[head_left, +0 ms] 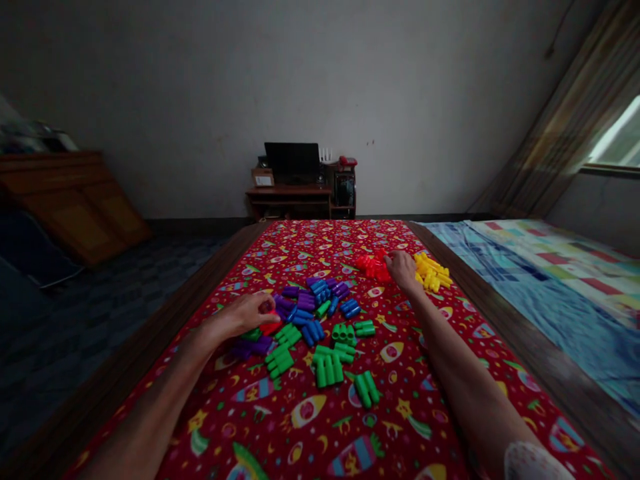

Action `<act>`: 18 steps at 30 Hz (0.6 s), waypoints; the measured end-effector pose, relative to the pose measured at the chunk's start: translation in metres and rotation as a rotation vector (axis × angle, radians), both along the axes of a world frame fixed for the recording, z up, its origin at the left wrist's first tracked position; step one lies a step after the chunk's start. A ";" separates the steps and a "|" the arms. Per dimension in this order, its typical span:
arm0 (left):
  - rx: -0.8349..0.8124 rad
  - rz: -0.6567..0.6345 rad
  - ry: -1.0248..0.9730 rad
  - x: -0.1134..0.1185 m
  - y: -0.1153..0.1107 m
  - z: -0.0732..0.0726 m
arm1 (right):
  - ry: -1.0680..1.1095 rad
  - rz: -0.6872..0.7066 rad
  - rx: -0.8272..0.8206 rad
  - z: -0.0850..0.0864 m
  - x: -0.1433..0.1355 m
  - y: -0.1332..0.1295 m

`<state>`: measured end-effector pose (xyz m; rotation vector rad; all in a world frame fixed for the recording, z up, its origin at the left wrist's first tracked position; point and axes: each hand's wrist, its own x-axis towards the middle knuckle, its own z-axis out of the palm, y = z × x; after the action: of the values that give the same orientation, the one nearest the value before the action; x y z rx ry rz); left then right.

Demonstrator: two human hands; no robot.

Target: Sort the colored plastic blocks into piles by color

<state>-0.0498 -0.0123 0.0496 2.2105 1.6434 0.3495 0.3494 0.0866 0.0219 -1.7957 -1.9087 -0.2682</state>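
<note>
Curled over the left side of a mixed heap, my left hand has its fingers closed on a red plastic block. Around it lie purple blocks, blue blocks and green blocks, shaped like short tubes joined side by side. My right hand reaches further out, its fingers bent down at the right edge of a pile of red blocks. Its fingertips are partly hidden, so any grip there is unclear. Just right of that hand sits a pile of yellow blocks.
A red patterned cloth covers the table, whose dark wooden edge shows along the sides. To the right is a bed with a blue and patchwork cover. A desk with a monitor stands beyond; a wooden cabinet is at left.
</note>
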 end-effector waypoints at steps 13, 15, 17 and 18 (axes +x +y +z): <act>-0.013 0.167 -0.565 0.030 -0.009 0.022 | 0.430 0.144 -0.084 0.040 -0.035 -0.026; 0.025 0.170 -0.632 0.041 -0.010 0.020 | 0.600 0.476 -0.226 0.048 -0.062 -0.042; 0.107 0.132 -0.643 0.055 -0.014 0.015 | 0.674 0.764 -0.372 0.050 -0.092 -0.063; 0.150 0.106 -0.627 0.061 -0.017 0.013 | 0.652 0.854 -0.418 0.051 -0.105 -0.074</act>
<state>0.0113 -0.0291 0.0625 1.8343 1.4082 1.0967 0.2443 0.0128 0.0728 -0.9126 -2.0778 0.9401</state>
